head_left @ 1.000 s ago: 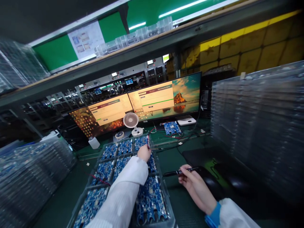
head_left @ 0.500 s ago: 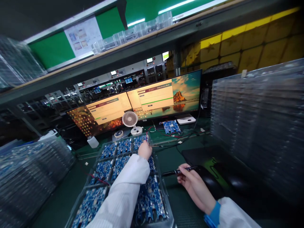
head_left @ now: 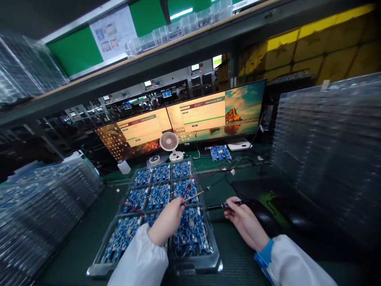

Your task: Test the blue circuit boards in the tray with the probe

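Note:
My left hand [head_left: 168,219] is closed in a pinch on a thin cable [head_left: 195,195], over the middle of a clear plastic tray [head_left: 205,264]. Yellow and red wires run from its fingers, and a small dark connector tip points right. Blue circuit boards [head_left: 160,196] fill the tray's compartments; my left hand and sleeve hide part of them. Just right of the tray, my right hand [head_left: 245,226] grips a slim black pen [head_left: 216,207], its tip pointing left toward the tray edge. A blue band circles the right wrist.
Two monitors [head_left: 205,113] stand behind a small white fan [head_left: 169,141]. A separate circuit board [head_left: 220,153] lies near a white box [head_left: 239,144]. Tall stacks of clear trays flank the bench, at left [head_left: 56,198] and right [head_left: 321,147]. A black mouse [head_left: 263,216] sits by my right hand.
My left hand has drawn back from the tray's far right compartment toward its middle, bringing the cable along. My right hand keeps the pen in nearly the same place. The view has shifted slightly.

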Motion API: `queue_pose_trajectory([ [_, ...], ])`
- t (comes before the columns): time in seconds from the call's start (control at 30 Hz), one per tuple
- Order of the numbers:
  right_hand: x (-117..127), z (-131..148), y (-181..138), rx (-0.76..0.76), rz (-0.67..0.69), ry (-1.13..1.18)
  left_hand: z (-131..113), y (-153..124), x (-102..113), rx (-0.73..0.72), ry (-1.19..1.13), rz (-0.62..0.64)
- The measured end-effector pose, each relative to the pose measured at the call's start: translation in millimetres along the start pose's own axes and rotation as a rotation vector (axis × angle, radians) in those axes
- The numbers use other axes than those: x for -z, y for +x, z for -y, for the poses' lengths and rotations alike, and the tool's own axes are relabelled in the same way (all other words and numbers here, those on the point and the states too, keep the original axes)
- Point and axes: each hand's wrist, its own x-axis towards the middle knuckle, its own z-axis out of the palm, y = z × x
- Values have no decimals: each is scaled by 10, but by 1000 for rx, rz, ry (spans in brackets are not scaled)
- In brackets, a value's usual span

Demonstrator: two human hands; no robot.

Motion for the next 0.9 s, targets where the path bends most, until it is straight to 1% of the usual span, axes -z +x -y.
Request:
queue_pose_trajectory([
  [0.13,15,7,16,1,6,14,75,-161,-73,-46,-66,32],
  [0.23,22,34,11,11,20,23,124,-237,-171,-84,-112,51],
  [0.43,40,96,-24,30,78,24,141,-273,-343,2,-110,114],
  [0.53,48,100,-26,31,103,34,147,-221,-398,15,-185,49],
  [0.63,57,102,-23,33,125,50,190,-155,-474,59,-244,-31],
  [0.8,69,115,-22,45,145,79,283,-103,-610,110,-408,-84],
  [0.9,73,115,-20,49,152,88,293,-103,-629,87,-384,-96],
])
